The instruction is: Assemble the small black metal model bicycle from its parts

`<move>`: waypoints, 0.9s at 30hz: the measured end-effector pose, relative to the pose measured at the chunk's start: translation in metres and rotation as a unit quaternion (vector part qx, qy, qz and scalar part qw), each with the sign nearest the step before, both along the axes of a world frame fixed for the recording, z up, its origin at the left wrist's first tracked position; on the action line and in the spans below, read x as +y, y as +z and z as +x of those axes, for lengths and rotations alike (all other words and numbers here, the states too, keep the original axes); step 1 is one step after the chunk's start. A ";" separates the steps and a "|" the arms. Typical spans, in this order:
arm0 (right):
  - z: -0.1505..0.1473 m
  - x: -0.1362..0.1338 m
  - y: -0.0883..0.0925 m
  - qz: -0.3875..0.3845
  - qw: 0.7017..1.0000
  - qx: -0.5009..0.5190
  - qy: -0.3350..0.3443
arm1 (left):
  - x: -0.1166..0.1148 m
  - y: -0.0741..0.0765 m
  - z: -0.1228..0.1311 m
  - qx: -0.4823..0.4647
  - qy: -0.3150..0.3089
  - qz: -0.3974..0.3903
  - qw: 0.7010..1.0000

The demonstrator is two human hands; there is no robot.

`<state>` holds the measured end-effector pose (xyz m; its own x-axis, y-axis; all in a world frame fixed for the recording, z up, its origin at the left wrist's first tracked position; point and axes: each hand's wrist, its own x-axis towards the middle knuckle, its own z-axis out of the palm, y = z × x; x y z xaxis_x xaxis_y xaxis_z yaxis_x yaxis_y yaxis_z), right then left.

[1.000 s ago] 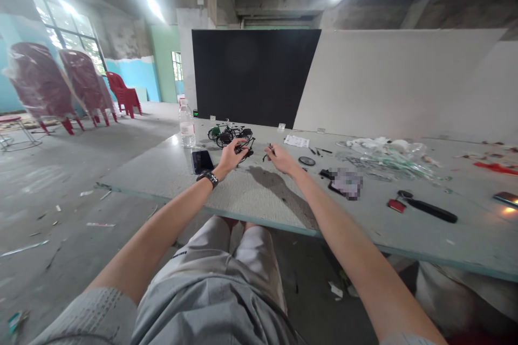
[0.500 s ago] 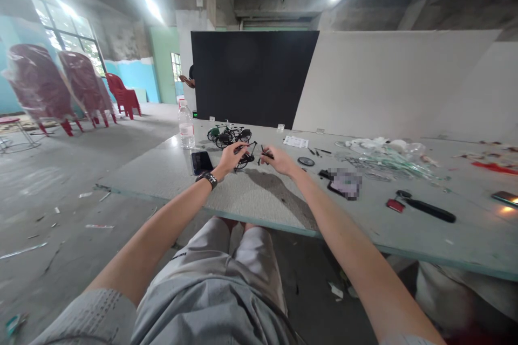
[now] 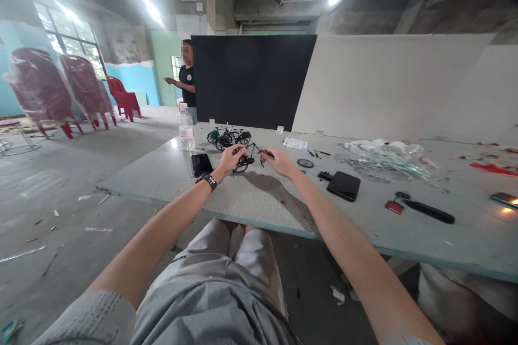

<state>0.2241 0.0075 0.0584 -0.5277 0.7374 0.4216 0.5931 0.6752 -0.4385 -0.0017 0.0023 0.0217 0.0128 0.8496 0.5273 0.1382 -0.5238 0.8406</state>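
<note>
Over the table [image 3: 162, 183], my left hand [image 3: 231, 158] pinches a small black model bicycle frame [image 3: 251, 160] with its rear wheel on. My right hand [image 3: 280, 161] has its fingers closed on a thin dark fork-like part [image 3: 262, 157], close to the front of the frame. Whether the two parts touch, I cannot make out. Assembled model bicycles [image 3: 229, 136], one with green on it, stand just behind my left hand. To the right of my right hand lies a loose small wheel [image 3: 305, 163].
A water bottle [image 3: 186, 130] and a phone [image 3: 201, 165] are at left. Rightward lie a printed paper [image 3: 295, 143], small dark pieces [image 3: 316, 154], a black flat device [image 3: 343, 186], plastic bags [image 3: 390, 152] and a black-handled item [image 3: 431, 211]. A person [image 3: 186, 78] stands beyond the black panel [image 3: 251, 81].
My right hand has brought the fork-like part left, up to the bicycle frame. The person in the background has come out further from behind the panel.
</note>
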 end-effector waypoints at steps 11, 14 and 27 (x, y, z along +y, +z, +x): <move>0.000 -0.004 0.000 -0.002 0.999 0.038 -0.003 | -0.001 -0.002 0.000 0.020 -0.046 0.001 0.999; -0.002 -0.008 0.000 -0.016 0.998 0.066 -0.002 | -0.001 -0.005 0.001 0.023 -0.066 -0.003 0.998; -0.011 -0.012 0.000 0.023 0.993 0.109 0.025 | -0.021 0.014 0.004 0.142 -0.066 0.050 0.986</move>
